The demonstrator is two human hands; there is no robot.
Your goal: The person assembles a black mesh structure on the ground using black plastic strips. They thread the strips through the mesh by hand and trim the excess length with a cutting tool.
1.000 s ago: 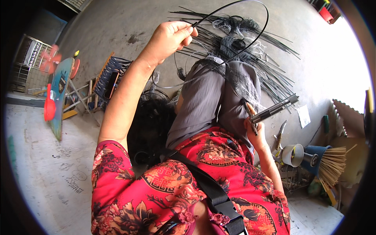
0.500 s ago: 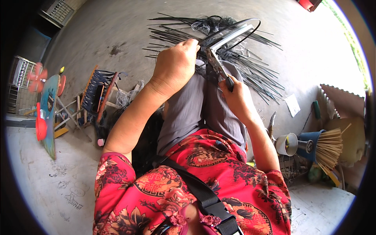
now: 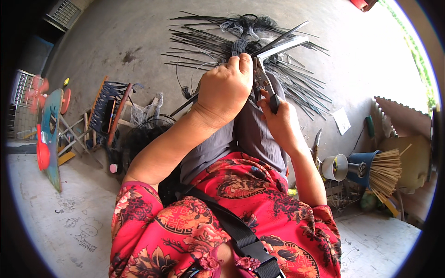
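My right hand (image 3: 280, 118) is closed round the dark handle of stapling pliers (image 3: 262, 76), whose long silver rail (image 3: 285, 46) points up and to the right. Close beside the tool's head, my left hand (image 3: 227, 88) is pinched shut on a black strip (image 3: 283, 36). One end of the strip sticks out to the upper right, and a dark length also shows below the left wrist. The fingertips and the tool's jaws are partly hidden behind the left hand. Both hands are over my grey-trousered knees (image 3: 252, 132).
Many thin black strips (image 3: 199, 39) lie in a bundle on the concrete floor ahead. To the left are a small folding stool (image 3: 109, 111) and a blue-green board (image 3: 53, 134) with red parts. At the right stand a white pot (image 3: 334, 167) and a blue bucket (image 3: 364, 169) with thin sticks (image 3: 385, 170).
My left hand has moved right, up against the tool's head. The curved black loop over the rail is now a straight end, and a dark length has appeared below the left wrist.
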